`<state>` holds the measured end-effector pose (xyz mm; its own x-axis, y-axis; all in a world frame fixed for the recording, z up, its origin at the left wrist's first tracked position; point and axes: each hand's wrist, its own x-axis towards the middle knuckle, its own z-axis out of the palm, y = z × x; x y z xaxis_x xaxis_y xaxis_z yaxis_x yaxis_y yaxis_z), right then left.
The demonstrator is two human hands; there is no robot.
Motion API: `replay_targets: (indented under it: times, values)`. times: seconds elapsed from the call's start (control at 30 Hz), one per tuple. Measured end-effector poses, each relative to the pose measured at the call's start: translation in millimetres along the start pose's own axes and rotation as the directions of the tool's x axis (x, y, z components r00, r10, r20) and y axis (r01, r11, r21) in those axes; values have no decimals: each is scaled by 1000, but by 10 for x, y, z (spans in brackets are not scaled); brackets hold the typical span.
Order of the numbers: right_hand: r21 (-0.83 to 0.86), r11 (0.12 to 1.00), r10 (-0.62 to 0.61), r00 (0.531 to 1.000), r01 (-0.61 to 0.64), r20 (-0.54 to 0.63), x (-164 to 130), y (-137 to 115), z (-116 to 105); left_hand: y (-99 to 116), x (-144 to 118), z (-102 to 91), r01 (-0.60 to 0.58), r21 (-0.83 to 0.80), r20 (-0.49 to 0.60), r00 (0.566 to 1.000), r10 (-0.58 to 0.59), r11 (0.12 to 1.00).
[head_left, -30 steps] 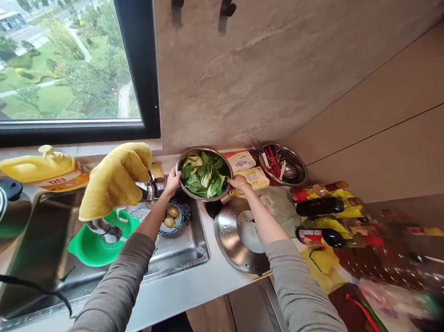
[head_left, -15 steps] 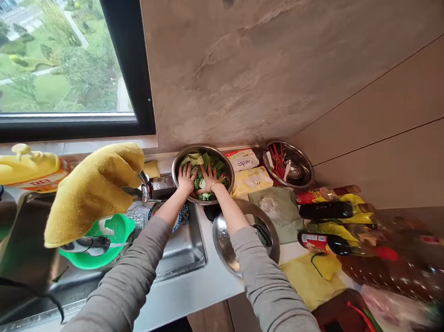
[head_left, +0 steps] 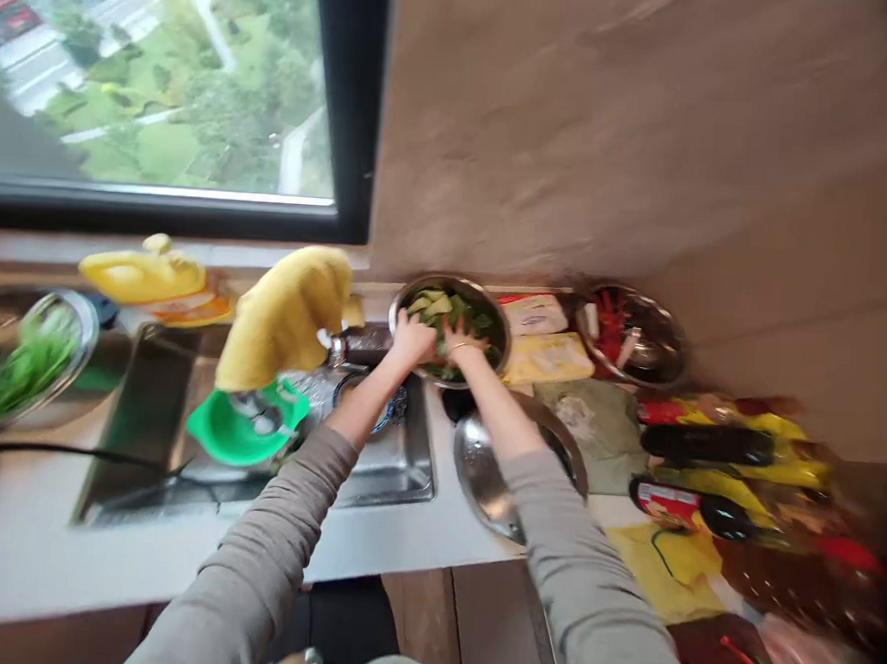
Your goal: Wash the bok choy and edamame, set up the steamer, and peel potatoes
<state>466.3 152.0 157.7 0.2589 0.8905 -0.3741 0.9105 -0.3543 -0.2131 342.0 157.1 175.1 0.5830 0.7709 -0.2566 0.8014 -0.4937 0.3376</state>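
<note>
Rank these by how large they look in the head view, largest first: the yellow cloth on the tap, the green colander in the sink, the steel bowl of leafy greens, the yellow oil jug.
1. yellow cloth
2-4. steel bowl of leafy greens, green colander and yellow oil jug look alike, and blur makes ranking unsure.

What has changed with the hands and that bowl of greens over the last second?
A second ago each hand gripped the rim of the steel bowl, one on each side. Both let go and went inside: the left hand and right hand now rest side by side on the leafy greens. The bowl stays beside the sink, and the yellow cloth remains draped over the tap.
</note>
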Motion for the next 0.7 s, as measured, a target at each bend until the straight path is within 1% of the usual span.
replay_targets:
  times: [0.03, 0.07, 0.1, 0.13, 0.17, 0.2, 0.23, 0.27, 0.3, 0.33, 0.37, 0.4, 0.43, 0.47, 0.5, 0.53, 0.57, 0.6, 0.63, 0.7]
  values:
    - [-1, 999, -50, 998, 50, -34, -108, -29, -61, -21, -200, 35, -87, -79, -166, 983, 73, 993]
    - [-5, 996, -92, 995, 92, -46, -215, -55, -101, -63, -424, 108, -192, -154, -306, 942, 138, 969]
    - [9, 988, -151, 985, 152, -81, -324, -83, -113, -126, -670, 215, -254, -222, -427, 893, 140, 941]
    - [108, 954, -255, 948, 278, -189, -442, -123, -90, -209, -933, 346, -258, -287, -521, 850, 76, 923]
    - [219, 893, -332, 905, 392, -267, -575, -182, -28, -314, -1207, 494, -216, -349, -558, 830, -17, 912]
    - [334, 830, -356, 885, 447, -300, -725, -270, 78, -441, -1481, 649, -125, -409, -532, 837, -125, 904]
    - [452, 770, -351, 891, 450, -289, -888, -393, 229, -594, -1746, 803, 27, -464, -445, 857, -259, 886]
    - [577, 708, -332, 913, 408, -238, -1056, -554, 422, -770, -1990, 948, 223, -482, -293, 870, -396, 848]
    - [711, 632, -315, 940, 309, -129, -1215, -751, 652, -967, -2207, 1082, 423, -447, -108, 850, -516, 788]
    - [832, 539, -305, 951, 130, 49, -1354, -978, 908, -1177, -2391, 1200, 505, -422, -29, 822, -568, 753]
    - [887, 447, -299, 915, -117, 271, -1463, -1224, 1179, -1389, -2543, 1303, 554, -401, 14, 800, -600, 729]
    - [882, 422, -320, 875, -210, 362, -1538, -1474, 1452, -1595, -2666, 1393, 615, -352, 81, 771, -631, 706]
    - [877, 390, -350, 836, -280, 422, -1579, -1714, 1716, -1785, -2766, 1472, 662, -298, 155, 745, -649, 688]
    - [872, 360, -368, 808, -333, 460, -1590, -1932, 1962, -1955, -2849, 1542, 687, -262, 206, 726, -656, 678]
    - [869, 334, -381, 792, -364, 478, -1577, -2116, 2184, -2101, -2919, 1605, 704, -216, 255, 710, -656, 677]
    - [867, 328, -366, 796, -375, 482, -1546, -2259, 2379, -2225, -2981, 1663, 707, -174, 295, 702, -648, 686]
    - [855, 390, -332, 813, -343, 478, -1506, -2356, 2546, -2329, -3035, 1714, 697, -139, 325, 703, -633, 703]
    - [831, 472, -293, 837, -293, 462, -1461, -2404, 2686, -2418, -3081, 1757, 677, -111, 349, 712, -609, 728]
    - [798, 552, -256, 860, -244, 441, -1419, -2404, 2799, -2494, -3116, 1790, 646, -96, 370, 729, -575, 757]
    - [732, 662, -221, 891, -161, 396, -1359, -2280, 2957, -2625, -3146, 1813, 572, -108, 404, 772, -490, 813]
